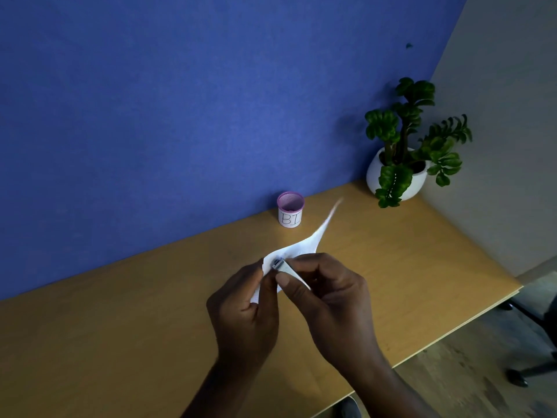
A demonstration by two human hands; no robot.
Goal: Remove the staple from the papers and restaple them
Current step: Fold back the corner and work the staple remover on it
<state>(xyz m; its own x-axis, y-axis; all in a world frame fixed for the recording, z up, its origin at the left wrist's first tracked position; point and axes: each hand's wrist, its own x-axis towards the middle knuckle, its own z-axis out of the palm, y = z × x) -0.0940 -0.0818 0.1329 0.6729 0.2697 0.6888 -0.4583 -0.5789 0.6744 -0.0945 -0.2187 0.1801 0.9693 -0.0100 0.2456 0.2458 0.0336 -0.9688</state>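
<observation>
White, curled papers [297,248] pinched by left hand [244,309], right hand [328,300] fingers clamped on small metal tool [277,263].

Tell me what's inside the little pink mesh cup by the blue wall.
The pink mesh cup looks mostly empty; a few small dark bits show near its bottom, too small to identify. A white label marked "BI" covers its lower front, hiding anything lower down.

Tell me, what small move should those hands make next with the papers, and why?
Probably squeeze or pull with the small tool the right hand presses to the papers' corner. The left hand already pinches that corner, lifted off the desk. Whether it is a stapler or remover is unclear.
</observation>
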